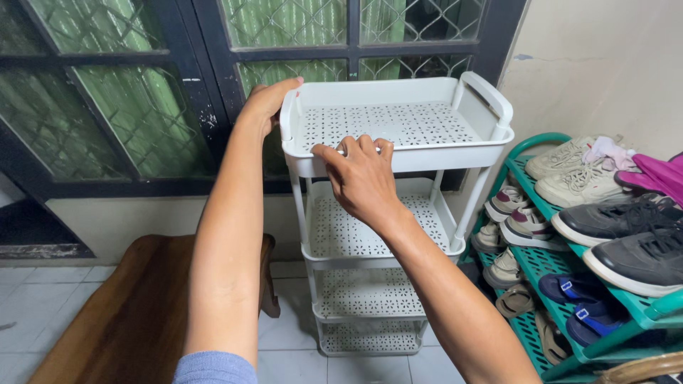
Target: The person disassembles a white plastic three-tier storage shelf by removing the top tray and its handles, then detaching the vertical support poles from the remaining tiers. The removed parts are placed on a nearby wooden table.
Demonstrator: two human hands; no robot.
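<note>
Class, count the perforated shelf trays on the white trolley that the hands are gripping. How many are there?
4. The top tray lies under both hands, the second just below, the third under that, and the lowest near the floor. None looks hidden.

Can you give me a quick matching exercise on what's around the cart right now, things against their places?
Things:
1. left hand
2. right hand
3. green shoe rack
4. wooden bench

Places:
A. on the floor left of the white cart
B. gripping the cart's top front rim
C. on the cart's top left handle
D. right of the cart, holding shoes

Pairs: 1-C, 2-B, 3-D, 4-A
</note>
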